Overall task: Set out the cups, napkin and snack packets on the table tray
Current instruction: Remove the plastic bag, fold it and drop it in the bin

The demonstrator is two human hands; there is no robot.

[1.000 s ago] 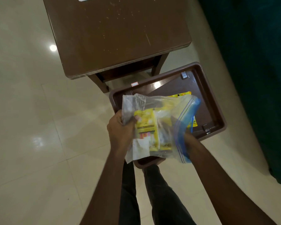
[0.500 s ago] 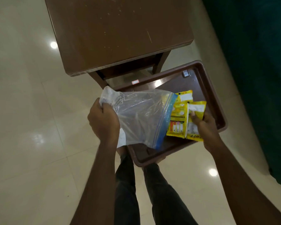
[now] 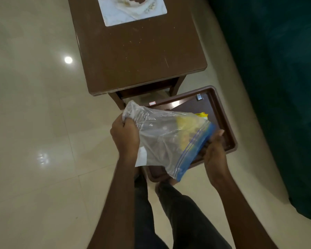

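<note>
My left hand (image 3: 125, 135) grips the bunched closed end of a clear zip bag (image 3: 162, 141) above the brown tray (image 3: 226, 123). My right hand (image 3: 215, 151) is at the bag's blue zip mouth, with its fingers curled under the edge and the thumb out. Yellow snack packets (image 3: 185, 130) show blurred through the plastic and lie on the tray beneath; one yellow corner pokes out past the bag. A white paper-like piece (image 3: 141, 157) shows just below my left hand. No cups are in view.
A brown table (image 3: 138, 56) stands just beyond the tray, with a white mat (image 3: 133, 9) at its far end. A dark teal surface (image 3: 276, 87) fills the right side. Shiny pale floor tiles lie to the left, and my legs are below the tray.
Half a second ago my right hand was laying yellow packets on the tray; it has come back to the bag's mouth. The view has tilted up and shows more of the table.
</note>
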